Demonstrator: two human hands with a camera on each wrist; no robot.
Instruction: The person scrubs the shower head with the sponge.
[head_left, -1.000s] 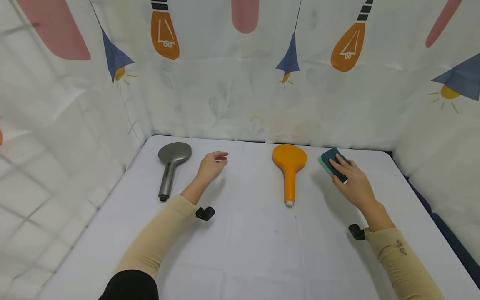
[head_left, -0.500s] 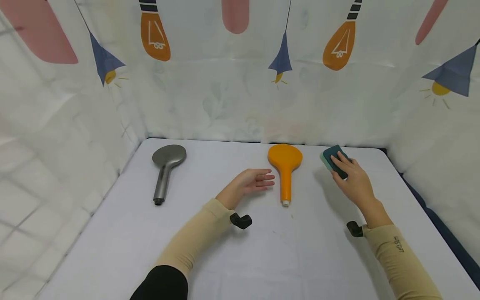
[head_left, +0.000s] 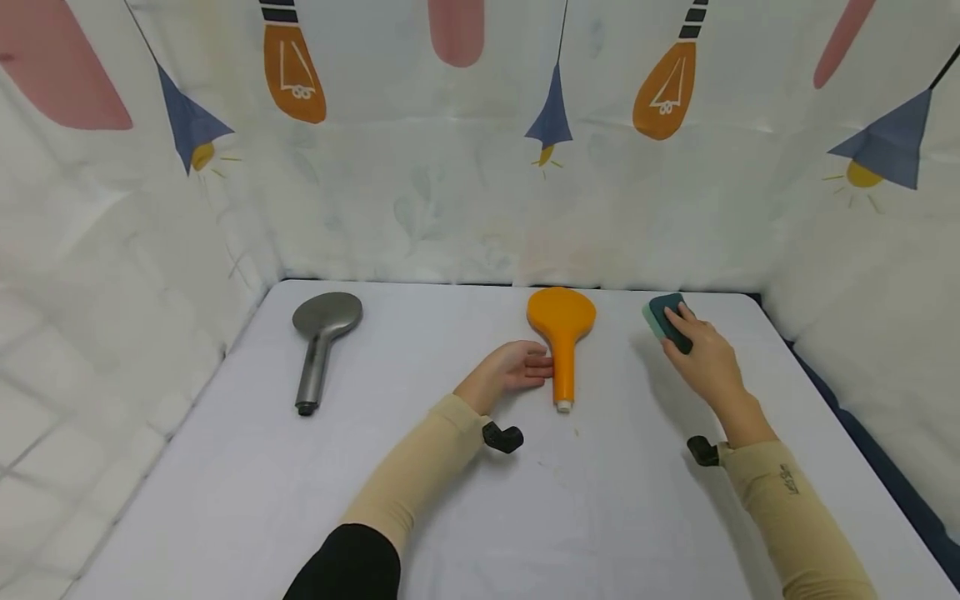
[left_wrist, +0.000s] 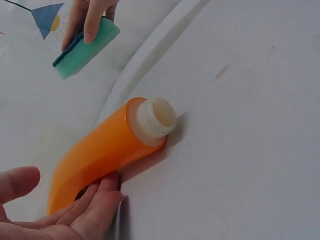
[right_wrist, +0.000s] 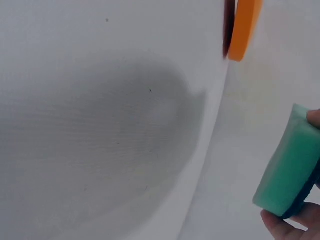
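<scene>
An orange shower head [head_left: 562, 333] lies on the white table, its handle with a pale threaded end [left_wrist: 159, 117] towards the person. My left hand [head_left: 517, 367] is at the left side of that handle, fingers extended; in the left wrist view the fingertips [left_wrist: 107, 187] reach right at the handle's underside and the thumb stands apart. My right hand [head_left: 705, 362] pinches a sponge [head_left: 670, 323] above the table at the right. The sponge has a light green foam side [right_wrist: 290, 170] and a dark teal scouring side.
A grey metallic shower head [head_left: 322, 342] lies at the left of the table [head_left: 465, 517]. White fabric walls [head_left: 465, 217] with printed lamps stand close behind the far edge and along both sides. A black wrist mount [head_left: 502, 437] juts from the left sleeve.
My left hand has moved right, from beside the grey shower head to the orange one's handle, its fingers straightening on the way. My right hand keeps holding the sponge in nearly the same place.
</scene>
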